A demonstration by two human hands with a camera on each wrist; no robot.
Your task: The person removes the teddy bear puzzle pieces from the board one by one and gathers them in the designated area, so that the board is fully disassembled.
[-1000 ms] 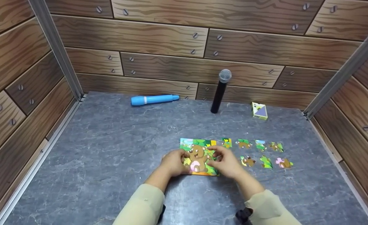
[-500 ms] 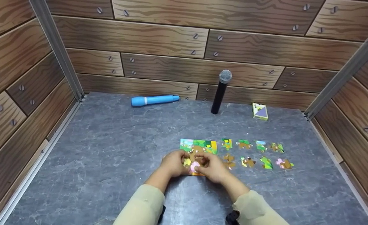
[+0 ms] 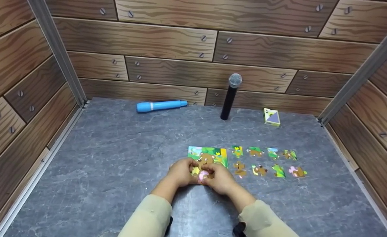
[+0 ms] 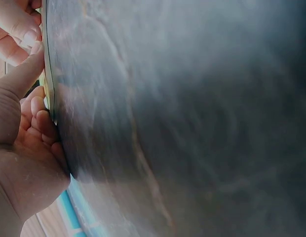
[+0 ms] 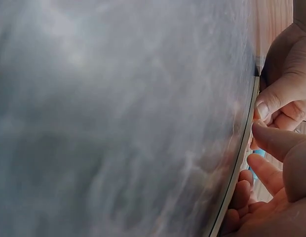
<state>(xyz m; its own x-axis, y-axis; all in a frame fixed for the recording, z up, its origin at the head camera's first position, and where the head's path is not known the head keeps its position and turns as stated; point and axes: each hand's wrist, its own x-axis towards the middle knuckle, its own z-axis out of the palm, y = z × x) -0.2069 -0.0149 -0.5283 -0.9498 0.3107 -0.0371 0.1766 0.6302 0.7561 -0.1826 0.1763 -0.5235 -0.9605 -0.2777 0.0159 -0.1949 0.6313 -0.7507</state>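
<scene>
A bear picture puzzle (image 3: 207, 157) lies flat on the grey marbled tabletop. My left hand (image 3: 181, 172) rests on its lower left part, thumb at the near edge and fingers bent loosely over the picture. From the other side my right hand (image 3: 222, 179) touches the lower middle, covering the lower right corner. Both thumbs meet near the bottom edge. In the right wrist view, a gap shows between the right thumb and the index finger (image 5: 265, 170). Left fingertips (image 4: 38, 106) touch the puzzle in the left wrist view. Any loose piece under the fingers is hidden.
Several loose jigsaw pieces, among them a green one (image 3: 278, 171) and a pink and brown one (image 3: 297, 171), lie in two rows to the right. Farther back are a blue marker-like tube (image 3: 162, 105), an upright microphone (image 3: 230, 98) and a small card box (image 3: 272, 117). Wood-patterned walls surround the table.
My right hand has moved left from the puzzle's right edge to its lower middle, uncovering a brown loose piece beside it. My left hand has stayed in place.
</scene>
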